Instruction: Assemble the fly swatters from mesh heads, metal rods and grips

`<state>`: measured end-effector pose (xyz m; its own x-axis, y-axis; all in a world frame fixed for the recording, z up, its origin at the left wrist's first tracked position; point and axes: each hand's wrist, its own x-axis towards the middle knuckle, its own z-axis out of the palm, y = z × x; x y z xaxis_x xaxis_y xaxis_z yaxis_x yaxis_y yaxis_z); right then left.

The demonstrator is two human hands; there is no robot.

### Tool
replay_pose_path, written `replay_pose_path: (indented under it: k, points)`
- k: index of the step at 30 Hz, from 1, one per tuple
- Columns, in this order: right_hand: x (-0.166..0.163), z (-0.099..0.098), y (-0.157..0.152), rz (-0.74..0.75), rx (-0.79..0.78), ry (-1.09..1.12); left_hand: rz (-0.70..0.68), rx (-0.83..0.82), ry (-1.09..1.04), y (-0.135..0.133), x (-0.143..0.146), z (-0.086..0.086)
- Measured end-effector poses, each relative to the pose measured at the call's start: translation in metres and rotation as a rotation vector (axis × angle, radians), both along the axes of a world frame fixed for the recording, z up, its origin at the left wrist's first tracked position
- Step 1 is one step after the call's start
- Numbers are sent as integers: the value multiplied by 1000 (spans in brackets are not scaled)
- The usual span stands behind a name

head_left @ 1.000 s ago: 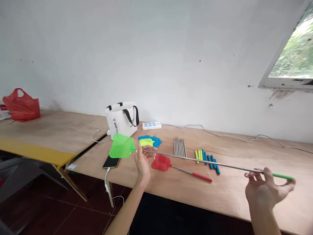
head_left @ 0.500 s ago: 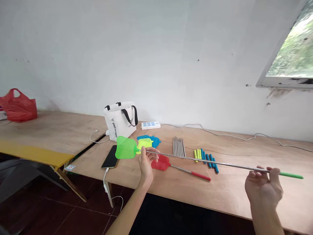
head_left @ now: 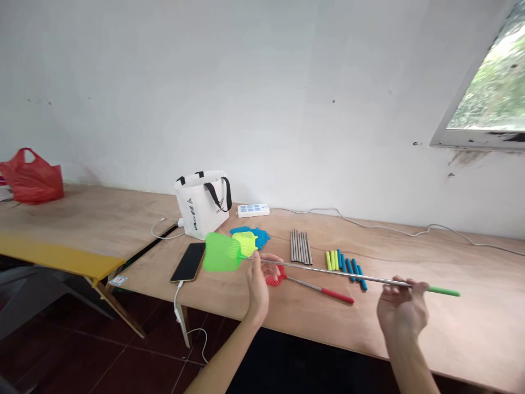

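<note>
One red bag (head_left: 35,180) sits on the left table (head_left: 102,219). On the right table (head_left: 484,334), going rightward, are one phone (head_left: 188,262), one white bag (head_left: 203,210), overlapping blue and yellow heads (head_left: 246,241) too stacked to count, one power strip (head_left: 253,210) at the far side, one red swatter (head_left: 337,296), about seven rods (head_left: 301,247), three yellow grips (head_left: 332,260) and about five blue grips (head_left: 350,269).

The left hand (head_left: 259,279) reaches in from the near side, thumb raised, fingers half curled, holding a shaft; the right hand (head_left: 404,309), palm up, pinches it too. That one green swatter (head_left: 222,254) spans both hands above the table, its head left of the left hand, its green handle right of the right hand.
</note>
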<state>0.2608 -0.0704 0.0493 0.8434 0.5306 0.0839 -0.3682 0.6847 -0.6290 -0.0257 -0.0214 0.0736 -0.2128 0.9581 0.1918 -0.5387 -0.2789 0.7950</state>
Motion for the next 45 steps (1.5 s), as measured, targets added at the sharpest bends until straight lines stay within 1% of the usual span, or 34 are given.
replay_pose_path:
  k: [2, 4, 9, 12, 15, 18, 19, 21, 24, 26, 29, 36, 40, 42, 45]
  points:
    - [-19, -3, 2, 42, 15, -3, -12, -9, -12, -2, 5, -4]
    - [-33, -6, 3, 75, 16, -4, 8, -2, -20, 0, 4, -5]
    - [-50, -9, 1, 104, -2, 9, 66, 36, -43, 9, -11, 4]
    - [-69, -8, -2, 116, -16, -3, 56, 46, -21, 7, -5, 1]
    - [-100, -6, -9, 200, -27, -73, -39, -6, 40, -5, 18, -17]
    - [-123, -3, -14, 315, -50, -171, -235, -101, 73, -19, 43, -36]
    - [-124, -1, -15, 330, -54, -199, -288, -115, 95, -22, 47, -41]
    - [-120, 3, -15, 360, -82, -250, -347, -102, 143, -26, 50, -44]
    - [-107, 6, -11, 372, -147, -278, -364, -57, 193, -24, 46, -40]
    - [-101, 6, -8, 356, -175, -270, -345, -55, 208, -20, 41, -37]
    - [-103, 4, -5, 359, -204, -271, -285, -50, 234, -15, 34, -33]
    - [-113, -2, -4, 442, -185, -246, -249, 48, 258, -13, 19, -18]
    - [-114, -2, -7, 522, -155, -272, -171, 76, 275, -15, 20, -18]
    - [-111, -3, -9, 561, -128, -283, -145, 140, 345, -16, 19, -20]
    - [-104, -5, -12, 662, -114, -307, -173, 302, 486, -16, 10, -22]
